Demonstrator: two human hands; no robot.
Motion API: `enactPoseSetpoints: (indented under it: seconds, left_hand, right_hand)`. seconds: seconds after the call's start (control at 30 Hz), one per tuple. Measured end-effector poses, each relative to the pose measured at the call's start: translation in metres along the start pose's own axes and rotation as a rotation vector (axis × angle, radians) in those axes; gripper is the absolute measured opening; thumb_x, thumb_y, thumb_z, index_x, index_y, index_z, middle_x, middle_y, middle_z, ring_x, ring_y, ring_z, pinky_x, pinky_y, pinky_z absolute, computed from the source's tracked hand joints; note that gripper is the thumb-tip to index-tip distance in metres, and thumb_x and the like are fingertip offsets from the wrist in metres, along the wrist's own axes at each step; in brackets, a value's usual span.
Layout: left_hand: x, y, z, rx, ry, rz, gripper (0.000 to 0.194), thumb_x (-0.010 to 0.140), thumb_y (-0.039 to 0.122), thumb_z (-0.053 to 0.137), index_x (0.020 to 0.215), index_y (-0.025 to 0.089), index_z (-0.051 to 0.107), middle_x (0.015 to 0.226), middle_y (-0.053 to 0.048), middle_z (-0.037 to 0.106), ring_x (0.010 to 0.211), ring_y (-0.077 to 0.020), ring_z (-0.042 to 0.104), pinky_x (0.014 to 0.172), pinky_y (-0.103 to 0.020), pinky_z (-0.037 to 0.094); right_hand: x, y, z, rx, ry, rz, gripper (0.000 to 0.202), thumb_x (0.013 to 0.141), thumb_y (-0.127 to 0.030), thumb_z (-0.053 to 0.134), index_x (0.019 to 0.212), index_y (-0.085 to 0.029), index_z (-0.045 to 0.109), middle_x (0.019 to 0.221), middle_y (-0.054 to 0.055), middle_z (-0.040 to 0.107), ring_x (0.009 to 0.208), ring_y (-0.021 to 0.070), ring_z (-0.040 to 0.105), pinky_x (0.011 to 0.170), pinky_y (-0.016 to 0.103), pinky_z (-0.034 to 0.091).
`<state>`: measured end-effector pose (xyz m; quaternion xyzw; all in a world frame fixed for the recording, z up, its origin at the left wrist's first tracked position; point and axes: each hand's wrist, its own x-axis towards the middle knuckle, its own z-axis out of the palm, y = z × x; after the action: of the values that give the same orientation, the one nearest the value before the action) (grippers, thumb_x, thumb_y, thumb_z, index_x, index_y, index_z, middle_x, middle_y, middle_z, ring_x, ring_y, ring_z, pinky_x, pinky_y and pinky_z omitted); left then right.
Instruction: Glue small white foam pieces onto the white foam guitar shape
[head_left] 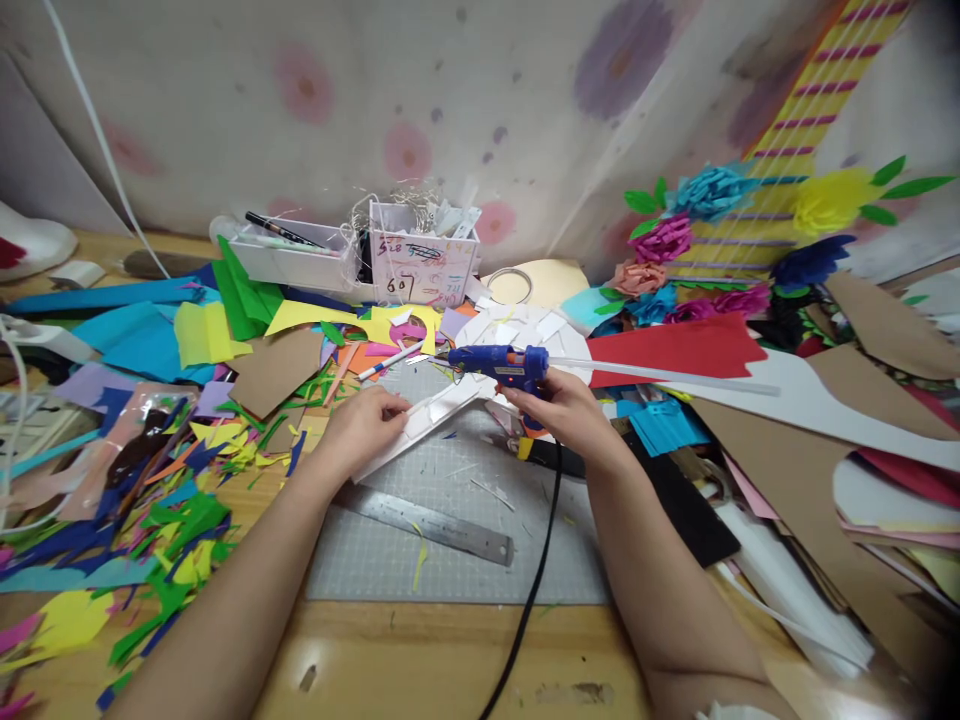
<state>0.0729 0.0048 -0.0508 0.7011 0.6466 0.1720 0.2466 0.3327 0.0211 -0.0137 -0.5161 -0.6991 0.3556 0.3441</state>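
Observation:
A blue glue gun (499, 366) with a long clear glue stick (675, 376) out of its back is gripped in my right hand (566, 410), its nozzle pointing left. My left hand (365, 430) is closed on the lower left part of a white strip (439, 412), which slants up to the right under the nozzle. Whether the nozzle touches the strip I cannot tell. Below the strip a steel ruler (442, 530) lies on the grey cutting mat (375, 580). A black cord (546, 560) hangs from the gun across the mat.
Colourful paper scraps (180, 530) cover the left side. White boxes (424, 262) with pens and wire stand at the back. Red paper (675, 350), brown cardboard (780, 460) and a black piece (682, 500) lie right. Paper flowers (712, 190) adorn a yellow panel (802, 130).

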Motion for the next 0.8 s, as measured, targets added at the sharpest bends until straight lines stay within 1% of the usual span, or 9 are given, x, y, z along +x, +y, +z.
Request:
enactPoseSetpoints:
  seconds: [0.1,0.3,0.37,0.47,0.53,0.6,0.67,0.8]
  left_hand:
    - [-0.001,0.001,0.002,-0.034,-0.047,-0.019,0.027,0.072,0.031,0.055,0.086,0.025,0.077,0.089,-0.005,0.073,0.084,-0.0235,0.064,0.07,-0.031,0.045]
    - [0.001,-0.004,0.006,-0.144,-0.079,-0.045,0.024,0.071,0.032,0.057,0.084,0.025,0.076,0.09,-0.004,0.073,0.085,-0.0236,0.064,0.072,-0.032,0.045]
    - [0.001,-0.007,0.006,-0.163,-0.033,-0.04,0.023,0.072,0.033,0.057,0.082,0.024,0.076,0.09,-0.005,0.072,0.085,-0.0233,0.063,0.073,-0.032,0.045]
    - [0.002,-0.01,0.004,-0.203,0.149,-0.043,0.023,0.074,0.034,0.055,0.083,0.022,0.072,0.092,-0.005,0.07,0.082,-0.0214,0.06,0.072,-0.032,0.044]
    - [0.004,-0.012,0.004,-0.283,0.248,-0.067,0.024,0.075,0.035,0.053,0.087,0.02,0.069,0.092,-0.005,0.068,0.078,-0.0188,0.058,0.07,-0.03,0.044]
    - [0.004,-0.013,0.005,-0.383,0.272,-0.089,0.025,0.075,0.037,0.053,0.088,0.019,0.065,0.088,-0.004,0.066,0.072,-0.0163,0.056,0.067,-0.028,0.043]
    - [0.003,-0.012,0.006,-0.455,0.253,-0.096,0.026,0.074,0.04,0.055,0.087,0.019,0.063,0.08,-0.002,0.064,0.067,-0.0146,0.054,0.063,-0.026,0.041]
    - [0.001,-0.011,0.008,-0.487,0.24,-0.105,0.025,0.068,0.04,0.063,0.078,0.018,0.065,0.064,0.001,0.057,0.057,-0.0121,0.047,0.054,-0.024,0.034]
  right_hand:
    - [0.002,0.005,-0.002,-0.021,0.023,0.012,0.036,0.074,-0.045,0.064,0.093,-0.016,0.071,0.084,0.005,0.07,0.074,0.018,0.06,0.066,0.031,0.047]
    - [0.003,0.008,-0.011,0.01,0.104,0.043,0.037,0.072,-0.047,0.066,0.09,-0.015,0.07,0.081,0.005,0.068,0.07,0.0174,0.058,0.059,0.029,0.046]
    - [0.003,0.006,-0.013,0.019,0.113,0.056,0.037,0.071,-0.047,0.067,0.089,-0.015,0.07,0.079,0.005,0.067,0.067,0.0166,0.058,0.057,0.028,0.045]
    - [0.002,0.004,-0.015,0.054,0.107,0.093,0.038,0.072,-0.049,0.067,0.091,-0.016,0.07,0.079,0.005,0.068,0.065,0.0156,0.058,0.054,0.027,0.045]
    - [0.001,0.003,-0.014,0.081,0.092,0.111,0.04,0.073,-0.05,0.066,0.094,-0.017,0.069,0.083,0.006,0.069,0.069,0.0163,0.06,0.055,0.026,0.047]
    - [0.001,0.003,-0.014,0.101,0.075,0.119,0.041,0.074,-0.05,0.065,0.097,-0.017,0.069,0.087,0.007,0.07,0.074,0.0172,0.062,0.056,0.026,0.048]
    - [0.001,0.003,-0.014,0.111,0.062,0.123,0.041,0.074,-0.051,0.064,0.099,-0.017,0.068,0.089,0.008,0.07,0.075,0.0171,0.063,0.057,0.025,0.048]
    - [0.001,0.006,-0.017,0.096,0.104,0.129,0.04,0.072,-0.051,0.066,0.094,-0.017,0.067,0.078,0.005,0.067,0.065,0.0147,0.059,0.054,0.026,0.046]
